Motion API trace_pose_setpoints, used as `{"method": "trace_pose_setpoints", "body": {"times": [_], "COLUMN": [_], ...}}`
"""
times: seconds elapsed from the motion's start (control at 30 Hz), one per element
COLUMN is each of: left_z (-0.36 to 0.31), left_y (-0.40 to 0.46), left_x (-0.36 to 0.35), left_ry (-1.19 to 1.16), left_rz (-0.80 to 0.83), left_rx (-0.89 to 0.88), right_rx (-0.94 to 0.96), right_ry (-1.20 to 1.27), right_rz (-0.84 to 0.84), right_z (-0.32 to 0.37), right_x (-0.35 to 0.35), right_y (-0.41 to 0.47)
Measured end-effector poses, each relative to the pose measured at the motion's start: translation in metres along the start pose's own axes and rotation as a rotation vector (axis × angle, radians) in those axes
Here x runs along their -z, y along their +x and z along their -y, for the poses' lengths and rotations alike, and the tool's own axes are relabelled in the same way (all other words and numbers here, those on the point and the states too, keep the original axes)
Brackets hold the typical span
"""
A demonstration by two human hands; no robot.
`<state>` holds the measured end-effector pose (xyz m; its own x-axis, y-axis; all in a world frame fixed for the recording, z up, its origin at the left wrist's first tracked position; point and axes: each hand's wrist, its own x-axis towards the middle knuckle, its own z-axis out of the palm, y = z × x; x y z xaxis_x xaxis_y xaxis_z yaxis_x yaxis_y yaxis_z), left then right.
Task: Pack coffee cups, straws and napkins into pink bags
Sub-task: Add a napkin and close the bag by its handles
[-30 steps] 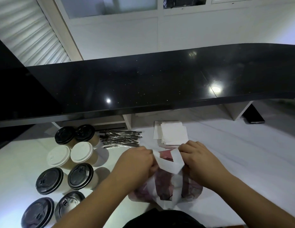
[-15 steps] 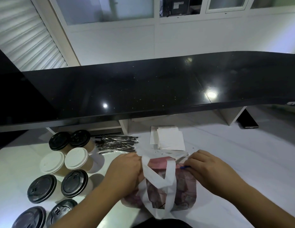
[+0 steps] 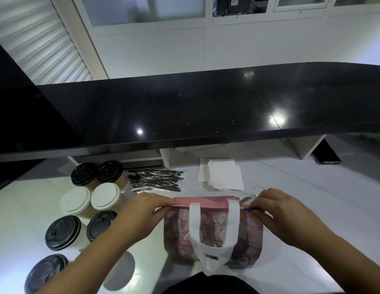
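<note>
The pink bag (image 3: 212, 228) lies on the white counter (image 3: 312, 209) in front of the person. The left hand (image 3: 140, 211) pinches its top edge at the left corner, and the right hand (image 3: 278, 211) pinches the right corner. Lidded cups (image 3: 85, 200) stand at left, with straws (image 3: 157, 181) and napkins (image 3: 224, 175) behind the bag.

There is one camera, worn on the person's head. It looks forward and down, from close up, at the white table (image 3: 312, 209) and the wall behind it.
</note>
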<state>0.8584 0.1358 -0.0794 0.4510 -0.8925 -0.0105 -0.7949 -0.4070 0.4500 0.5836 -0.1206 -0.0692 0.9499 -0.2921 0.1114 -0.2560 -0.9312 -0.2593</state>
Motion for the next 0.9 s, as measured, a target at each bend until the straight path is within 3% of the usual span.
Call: {"method": "trace_pose_setpoints", "body": {"times": [0.23,0.47,0.7,0.9], "left_z": [-0.004,-0.011,-0.013,-0.02], "left_y": [-0.002,0.0,0.006,0.013], "left_x": [-0.002,0.008,0.034,0.076], "left_ry": [-0.078,-0.114,-0.276,-0.4], "left_rz": [-0.044,-0.065,-0.267,-0.341], "left_rx": [0.022,0.034,0.054,0.048], "right_rx": [0.071,0.091,-0.084,-0.298], "right_ry": [-0.273,-0.294,-0.251,-0.195], "right_rz": [0.037,0.158,0.278,0.241], "right_z": [0.04,0.046,0.09,0.125], "right_x": [-0.002,0.004,0.08,0.174], "right_y": [0.007,0.031,0.051,0.095]}}
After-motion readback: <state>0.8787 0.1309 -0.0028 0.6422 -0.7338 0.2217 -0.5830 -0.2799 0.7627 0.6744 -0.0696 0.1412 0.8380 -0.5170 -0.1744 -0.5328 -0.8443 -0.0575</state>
